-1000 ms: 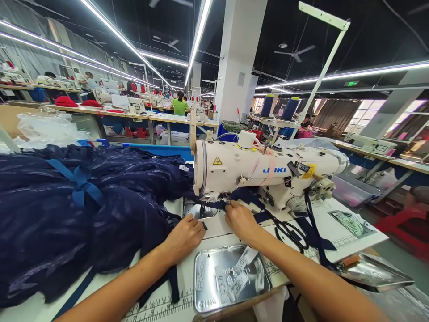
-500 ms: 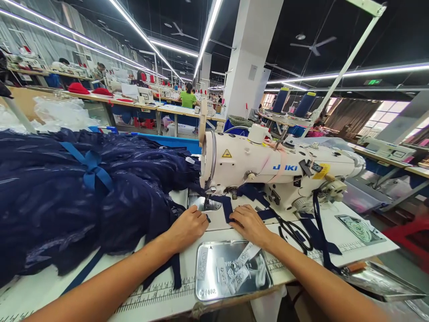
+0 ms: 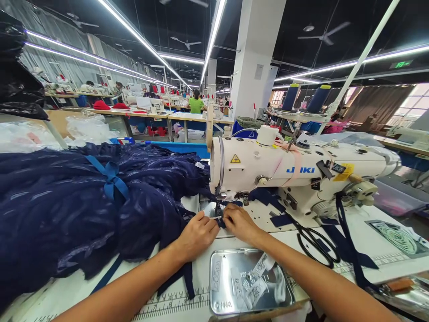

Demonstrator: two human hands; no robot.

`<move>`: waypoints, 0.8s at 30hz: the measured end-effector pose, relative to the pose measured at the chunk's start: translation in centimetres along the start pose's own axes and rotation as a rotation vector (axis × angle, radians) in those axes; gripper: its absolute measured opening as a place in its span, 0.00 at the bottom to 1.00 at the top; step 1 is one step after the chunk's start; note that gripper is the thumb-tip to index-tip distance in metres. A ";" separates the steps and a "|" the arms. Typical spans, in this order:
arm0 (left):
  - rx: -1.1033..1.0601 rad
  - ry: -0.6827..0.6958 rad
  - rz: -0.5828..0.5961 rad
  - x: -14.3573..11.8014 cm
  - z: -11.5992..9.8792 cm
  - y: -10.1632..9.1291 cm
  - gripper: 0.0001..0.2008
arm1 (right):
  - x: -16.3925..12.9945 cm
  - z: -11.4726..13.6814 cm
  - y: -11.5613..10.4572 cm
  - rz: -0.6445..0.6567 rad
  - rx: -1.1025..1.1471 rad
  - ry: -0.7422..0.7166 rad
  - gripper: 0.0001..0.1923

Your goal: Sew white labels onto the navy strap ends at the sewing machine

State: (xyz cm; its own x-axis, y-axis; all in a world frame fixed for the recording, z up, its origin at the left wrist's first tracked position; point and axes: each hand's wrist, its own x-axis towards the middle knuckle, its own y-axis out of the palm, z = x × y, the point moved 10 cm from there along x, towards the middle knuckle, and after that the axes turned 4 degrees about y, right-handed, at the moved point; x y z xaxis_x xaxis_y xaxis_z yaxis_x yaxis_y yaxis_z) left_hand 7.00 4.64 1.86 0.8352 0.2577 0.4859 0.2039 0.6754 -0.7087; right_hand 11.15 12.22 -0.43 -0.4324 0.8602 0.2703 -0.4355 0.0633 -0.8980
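Note:
My left hand (image 3: 200,235) is closed, fingertips pinching navy fabric (image 3: 220,222) just in front of the sewing machine's needle area. From the other side my right hand (image 3: 241,224) closes on the same small piece, its fingertips almost meeting the left ones. Between the hands a thin pale sliver (image 3: 215,218) shows, too small to name. Above them is the head of the white sewing machine (image 3: 254,163), with its metal needle plate (image 3: 207,208) partly covered by fingers and cloth. To the left lies a large navy garment bundle (image 3: 144,214) tied with a blue ribbon (image 3: 114,181).
A metal tray (image 3: 217,290) with white printed labels (image 3: 256,290) lies at the table's front edge. Black scissors (image 3: 317,243) and navy scraps (image 3: 281,220) lie right of my right hand. Thread cones (image 3: 318,99) stand behind the machine. Other people sit at machines further back.
My right hand has moved left to meet the left hand, bringing the navy strip in front of the needle. The whole view has shifted slightly.

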 end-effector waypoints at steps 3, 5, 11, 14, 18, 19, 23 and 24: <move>0.005 -0.002 -0.020 0.1 0.0 -0.3 0.13 | 0.5 -0.5 0.5 0.035 0.126 0.084 0.10; 0.011 0.009 -0.014 0.2 -0.1 -0.1 0.13 | 0.5 -0.7 0.5 0.044 0.169 0.109 0.10; 0.011 0.063 0.054 0.3 -0.6 0.8 0.13 | 0.5 -0.6 0.1 0.025 0.183 0.105 0.10; -0.003 0.074 0.094 0.2 -0.8 1.4 0.12 | 0.4 -0.3 0.0 0.020 0.141 0.091 0.10; 0.005 0.068 0.116 0.3 -0.8 1.6 0.11 | 0.2 -0.3 -0.2 -0.007 0.150 0.067 0.08; 0.007 0.066 0.119 0.3 -0.8 1.6 0.11 | 0.1 -0.5 -0.2 -0.010 0.178 0.066 0.08; -0.001 0.066 0.129 0.4 -0.6 1.6 0.11 | -0.4 -0.8 0.0 0.021 0.281 0.028 0.07; -0.006 0.066 0.130 0.4 -0.6 1.6 0.10 | -0.6 -0.6 0.0 0.026 0.262 0.004 0.07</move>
State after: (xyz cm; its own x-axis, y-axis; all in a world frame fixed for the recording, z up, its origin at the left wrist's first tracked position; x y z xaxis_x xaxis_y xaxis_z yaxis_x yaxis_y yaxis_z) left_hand 8.03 5.40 0.62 0.8864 0.2964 0.3555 0.0951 0.6351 -0.7666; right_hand 11.89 12.03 -0.77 -0.4431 0.8619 0.2466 -0.6144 -0.0917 -0.7836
